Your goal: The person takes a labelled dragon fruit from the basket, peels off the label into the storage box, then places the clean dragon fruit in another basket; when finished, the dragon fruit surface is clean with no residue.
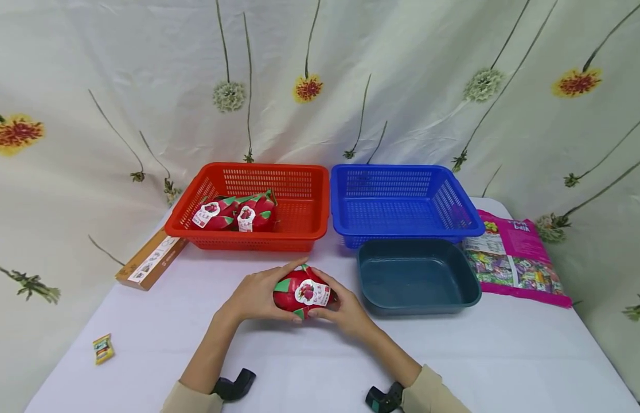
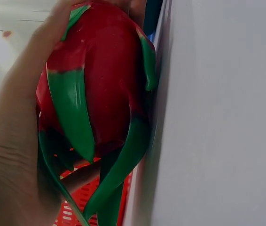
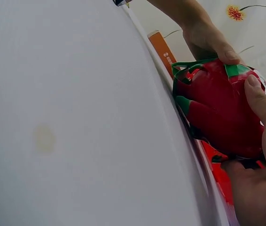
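Dragon fruit [image 1: 290, 298] clamped between left hand [image 1: 257, 294] and right hand [image 1: 349, 312], gripping opposite sides, probably because it's bulky; label [image 1: 312, 293] faces the person.

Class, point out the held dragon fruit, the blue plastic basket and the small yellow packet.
Held dragon fruit [image 1: 307, 292]: head view, on its white label.
Blue plastic basket [image 1: 389, 215]: head view, on its bare floor.
Small yellow packet [image 1: 103, 349]: head view, on its printed front.

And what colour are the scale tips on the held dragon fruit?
Green tips on a red dragon fruit, clearest in the left wrist view.
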Action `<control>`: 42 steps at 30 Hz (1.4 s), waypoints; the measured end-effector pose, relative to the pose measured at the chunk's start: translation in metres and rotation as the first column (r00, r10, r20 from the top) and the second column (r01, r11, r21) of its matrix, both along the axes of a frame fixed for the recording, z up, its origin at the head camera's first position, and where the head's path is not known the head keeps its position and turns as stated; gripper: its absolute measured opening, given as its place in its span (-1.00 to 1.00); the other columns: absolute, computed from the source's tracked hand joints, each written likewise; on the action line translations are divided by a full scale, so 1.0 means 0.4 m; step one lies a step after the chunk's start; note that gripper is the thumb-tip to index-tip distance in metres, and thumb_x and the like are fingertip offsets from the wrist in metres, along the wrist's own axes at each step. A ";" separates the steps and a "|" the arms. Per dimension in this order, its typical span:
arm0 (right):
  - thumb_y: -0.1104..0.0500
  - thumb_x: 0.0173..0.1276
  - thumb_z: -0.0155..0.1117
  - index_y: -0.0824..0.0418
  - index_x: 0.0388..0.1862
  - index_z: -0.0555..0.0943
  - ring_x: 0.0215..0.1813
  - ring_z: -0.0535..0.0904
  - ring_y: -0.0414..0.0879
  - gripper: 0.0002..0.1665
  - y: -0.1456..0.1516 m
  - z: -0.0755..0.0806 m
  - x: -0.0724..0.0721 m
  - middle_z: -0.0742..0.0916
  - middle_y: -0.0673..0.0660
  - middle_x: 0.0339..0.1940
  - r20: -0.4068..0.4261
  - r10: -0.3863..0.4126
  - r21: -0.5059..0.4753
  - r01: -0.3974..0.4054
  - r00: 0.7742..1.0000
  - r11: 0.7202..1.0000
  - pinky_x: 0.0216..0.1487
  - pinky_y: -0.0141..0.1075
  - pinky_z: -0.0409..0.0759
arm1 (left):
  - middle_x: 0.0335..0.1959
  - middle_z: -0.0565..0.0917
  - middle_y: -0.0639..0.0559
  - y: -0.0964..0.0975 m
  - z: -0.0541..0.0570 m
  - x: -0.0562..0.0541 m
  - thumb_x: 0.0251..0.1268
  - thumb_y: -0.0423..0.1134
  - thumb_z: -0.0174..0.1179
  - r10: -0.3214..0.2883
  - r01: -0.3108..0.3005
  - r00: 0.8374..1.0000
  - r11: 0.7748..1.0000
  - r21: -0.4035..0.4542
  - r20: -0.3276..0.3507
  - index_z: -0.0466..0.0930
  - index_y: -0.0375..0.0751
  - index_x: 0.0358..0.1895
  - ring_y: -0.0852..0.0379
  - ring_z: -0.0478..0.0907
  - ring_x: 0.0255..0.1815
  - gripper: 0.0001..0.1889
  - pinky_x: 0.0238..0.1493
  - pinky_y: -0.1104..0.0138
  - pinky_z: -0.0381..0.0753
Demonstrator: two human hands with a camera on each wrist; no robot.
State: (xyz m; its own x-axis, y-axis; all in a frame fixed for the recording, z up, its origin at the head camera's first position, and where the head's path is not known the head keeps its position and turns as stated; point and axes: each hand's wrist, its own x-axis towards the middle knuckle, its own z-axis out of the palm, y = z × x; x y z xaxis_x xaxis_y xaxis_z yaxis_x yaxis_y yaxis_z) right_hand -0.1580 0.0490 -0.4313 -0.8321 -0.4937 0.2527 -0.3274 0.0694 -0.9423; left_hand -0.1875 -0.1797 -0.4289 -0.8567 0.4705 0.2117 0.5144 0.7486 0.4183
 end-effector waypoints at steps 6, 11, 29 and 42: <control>0.33 0.07 0.40 0.25 0.37 0.24 0.24 0.35 0.05 -0.12 0.000 0.018 0.006 0.38 0.19 0.33 -0.078 -0.021 0.031 0.024 0.997 0.999 0.13 -0.17 0.45 | 0.03 0.57 0.17 -0.005 -0.022 0.000 -0.42 0.48 0.28 -0.018 0.023 0.994 0.998 0.051 -0.110 0.22 0.20 0.36 0.20 0.51 -0.07 0.06 -0.27 0.30 0.61; 0.41 0.04 0.39 0.45 0.22 0.36 0.19 0.38 0.16 -0.27 0.001 0.042 0.010 0.49 0.32 0.15 -0.287 -0.168 -0.092 0.148 0.943 0.985 0.12 0.03 0.41 | -0.02 0.61 0.12 -0.013 -0.038 0.001 -0.39 0.44 0.30 -0.024 0.043 0.974 0.996 0.077 -0.227 0.30 0.09 0.32 0.18 0.56 -0.15 0.02 -0.33 0.31 0.62; 0.34 0.16 0.32 0.43 -0.06 0.61 -0.69 0.00 -0.24 -0.66 -0.024 0.035 0.021 0.15 0.09 -0.81 -0.066 -0.384 -0.261 0.356 0.921 0.897 -0.70 -0.33 -0.08 | -0.22 0.67 0.01 -0.011 -0.037 -0.003 -0.25 0.51 0.12 0.006 0.106 0.810 0.982 0.157 -0.587 0.37 -0.06 0.27 0.14 0.61 -0.28 -0.02 -0.39 0.27 0.63; 0.38 0.14 0.31 0.48 -0.29 0.66 -0.70 0.06 -0.28 -0.83 -0.049 0.027 0.021 0.21 0.04 -0.84 0.034 -0.484 -0.357 0.463 0.874 0.811 -0.68 -0.41 -0.02 | -0.21 0.67 -0.03 -0.005 -0.043 -0.003 -0.23 0.53 0.06 0.035 0.073 0.776 0.987 0.145 -0.629 0.40 -0.06 0.24 0.08 0.62 -0.27 -0.04 -0.38 0.22 0.64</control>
State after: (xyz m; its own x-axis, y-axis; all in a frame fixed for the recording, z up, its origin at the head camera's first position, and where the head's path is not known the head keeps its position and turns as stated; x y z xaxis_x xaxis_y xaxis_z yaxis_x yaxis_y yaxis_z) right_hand -0.1496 0.0296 -0.4205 -0.9194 0.0851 0.3841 -0.3912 -0.0946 -0.9154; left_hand -0.1887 -0.1817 -0.4462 -0.4982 0.4006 0.7690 0.7162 0.6901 0.1045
